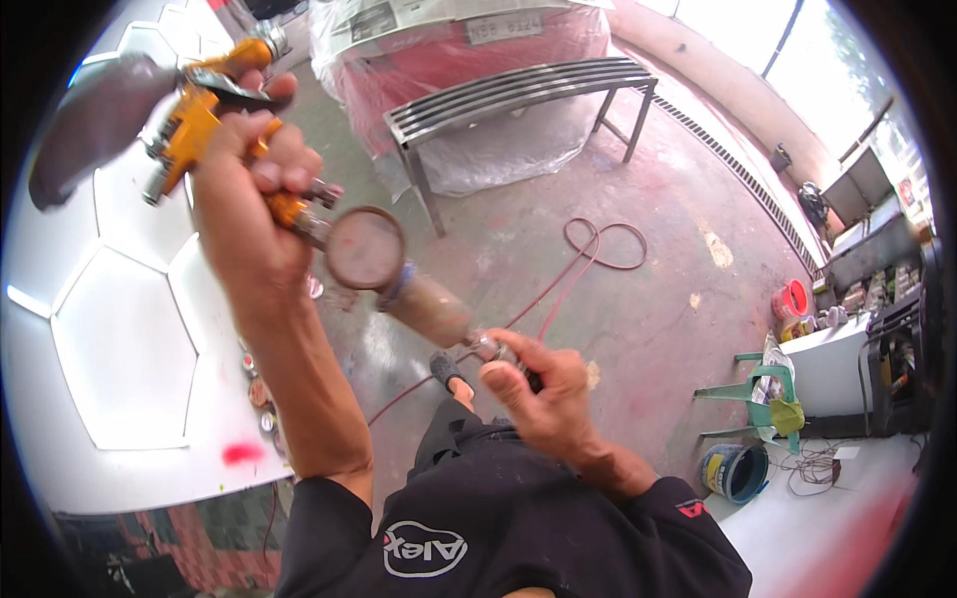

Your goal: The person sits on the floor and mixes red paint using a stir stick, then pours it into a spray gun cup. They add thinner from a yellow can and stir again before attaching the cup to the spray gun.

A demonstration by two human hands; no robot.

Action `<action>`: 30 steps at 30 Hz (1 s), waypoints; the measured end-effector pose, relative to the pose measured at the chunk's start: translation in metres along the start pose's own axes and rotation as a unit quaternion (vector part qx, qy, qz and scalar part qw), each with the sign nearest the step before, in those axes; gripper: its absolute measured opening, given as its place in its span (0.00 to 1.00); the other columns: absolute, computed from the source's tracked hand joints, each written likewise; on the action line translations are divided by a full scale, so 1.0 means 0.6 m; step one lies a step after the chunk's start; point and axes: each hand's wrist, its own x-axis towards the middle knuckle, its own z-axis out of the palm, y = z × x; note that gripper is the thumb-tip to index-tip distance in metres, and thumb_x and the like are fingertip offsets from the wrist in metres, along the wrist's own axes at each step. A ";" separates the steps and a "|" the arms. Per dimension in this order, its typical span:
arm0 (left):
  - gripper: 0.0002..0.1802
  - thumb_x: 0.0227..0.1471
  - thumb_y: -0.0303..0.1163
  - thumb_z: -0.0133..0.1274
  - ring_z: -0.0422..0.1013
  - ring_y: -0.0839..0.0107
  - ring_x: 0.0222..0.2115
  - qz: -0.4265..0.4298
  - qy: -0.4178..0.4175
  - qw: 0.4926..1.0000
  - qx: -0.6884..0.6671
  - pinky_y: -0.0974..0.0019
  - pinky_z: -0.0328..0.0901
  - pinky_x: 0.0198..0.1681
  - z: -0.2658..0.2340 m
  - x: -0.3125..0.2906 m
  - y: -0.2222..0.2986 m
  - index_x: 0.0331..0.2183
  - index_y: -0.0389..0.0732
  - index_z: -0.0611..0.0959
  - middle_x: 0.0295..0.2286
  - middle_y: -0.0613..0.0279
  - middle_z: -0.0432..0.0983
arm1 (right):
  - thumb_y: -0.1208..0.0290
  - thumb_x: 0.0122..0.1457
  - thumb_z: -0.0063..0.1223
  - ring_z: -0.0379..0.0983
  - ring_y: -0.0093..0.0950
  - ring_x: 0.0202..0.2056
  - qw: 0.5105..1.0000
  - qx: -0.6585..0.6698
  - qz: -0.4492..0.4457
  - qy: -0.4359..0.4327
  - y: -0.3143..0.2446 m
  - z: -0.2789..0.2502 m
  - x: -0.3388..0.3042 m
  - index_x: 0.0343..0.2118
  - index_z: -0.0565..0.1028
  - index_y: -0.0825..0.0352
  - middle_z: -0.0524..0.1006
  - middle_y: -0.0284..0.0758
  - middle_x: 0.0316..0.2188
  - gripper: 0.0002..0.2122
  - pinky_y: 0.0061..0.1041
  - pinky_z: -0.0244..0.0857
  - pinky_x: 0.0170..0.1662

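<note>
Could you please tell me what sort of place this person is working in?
Probably a paint or body workshop: the left hand grips an orange spray gun, the right hand its hose fitting, beside a plastic-wrapped red vehicle and paint-stained concrete floor.

Bench (518, 95) stands behind hose (603, 244); panel (120, 339) lies left.

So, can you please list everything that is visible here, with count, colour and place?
spray gun: one, orange, held up at upper left
pressure gauge: one, round, dusty, below the gun handle
hose fitting: one, metal, at the right fingers
air hose: one, red, looped on the floor
panel: one, white with hexagon pattern, left
bench: one, metal slats, top centre
bucket: one, blue, lower right
chair: one, green, right
left hand: grips the spray gun
right hand: pinches the hose fitting
</note>
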 end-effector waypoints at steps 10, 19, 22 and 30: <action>0.28 0.72 0.53 0.57 0.77 0.75 0.28 -0.192 0.023 0.981 0.002 0.68 0.71 0.29 -0.016 -0.054 -0.386 0.57 0.40 0.73 0.34 0.59 0.77 | 0.63 0.61 0.72 0.65 0.47 0.70 0.888 -0.452 -0.060 0.065 0.087 -0.041 0.179 0.75 0.60 0.73 0.66 0.50 0.72 0.43 0.41 0.61 0.71; 0.72 0.49 0.72 0.69 0.56 0.36 0.72 -0.115 -0.453 0.822 0.326 0.37 0.55 0.71 -0.059 -0.020 -0.471 0.73 0.30 0.56 0.69 0.30 0.58 | 0.62 0.72 0.62 0.77 0.21 0.39 0.977 0.046 0.069 0.195 0.245 -0.037 0.303 0.64 0.72 0.65 0.78 0.35 0.50 0.22 0.26 0.72 0.41; 0.73 0.52 0.70 0.69 0.60 0.39 0.71 -0.115 -0.427 0.869 0.223 0.39 0.58 0.70 -0.085 -0.007 -0.493 0.74 0.28 0.53 0.70 0.31 0.57 | 0.55 0.76 0.56 0.71 0.13 0.26 0.942 -0.082 0.168 0.280 0.194 -0.051 0.334 0.62 0.74 0.66 0.80 0.31 0.43 0.22 0.19 0.66 0.28; 0.27 0.75 0.42 0.52 0.81 0.69 0.46 -0.318 -0.582 0.747 0.045 0.62 0.74 0.49 -0.050 -0.012 -0.631 0.62 0.28 0.78 0.48 0.54 0.84 | 0.39 0.76 0.49 0.59 0.14 0.14 0.904 -0.017 0.151 0.399 0.154 -0.129 0.398 0.46 0.74 0.69 0.73 0.31 0.32 0.29 0.20 0.53 0.17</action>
